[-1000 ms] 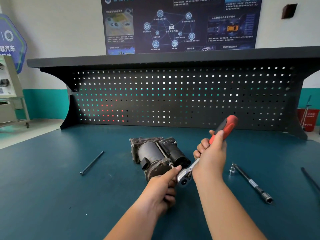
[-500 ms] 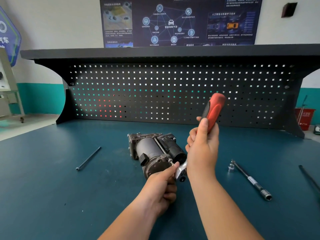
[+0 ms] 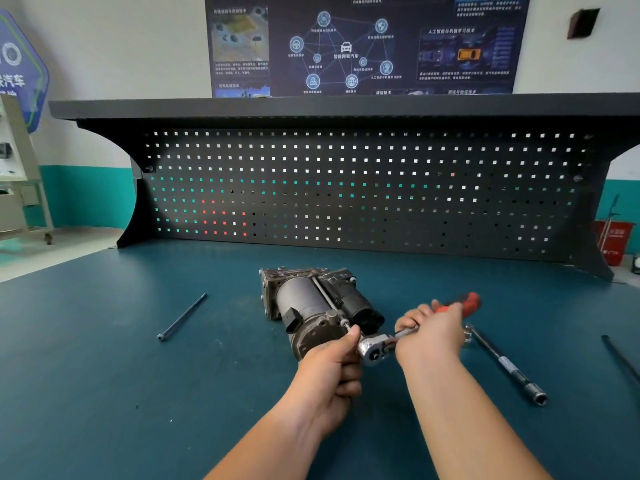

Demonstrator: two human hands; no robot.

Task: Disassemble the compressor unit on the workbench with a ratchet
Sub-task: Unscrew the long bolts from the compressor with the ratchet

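One compressor unit (image 3: 311, 306) is lying near the middle of the teal surface (image 3: 104, 375), its round near end pointing toward the person. One ratchet (image 3: 375, 346) is sitting against that near end, its chrome head beside a long bolt running along the unit's top.

Two hands are working on it. The left hand (image 3: 329, 372) is curling its fingers under the ratchet's head, with the thumb pressing on top where the head meets the unit. The right hand (image 3: 431, 336) is wrapping fully round the red handle, which is pointing right and slightly away.

One loose long bolt (image 3: 182, 317) is lying well to the left of the unit. One extension bar (image 3: 505, 363) with a socket end is lying just right of the right hand, and one dark rod (image 3: 620, 358) is showing at the right edge.

Behind the black pegboard (image 3: 346, 188), one poster (image 3: 363, 43) is showing "智能网联汽车" under a car icon. One blue sign (image 3: 17, 71) is reading "汽车". One red bin (image 3: 614, 240) is standing at far right; its contents cannot be told.
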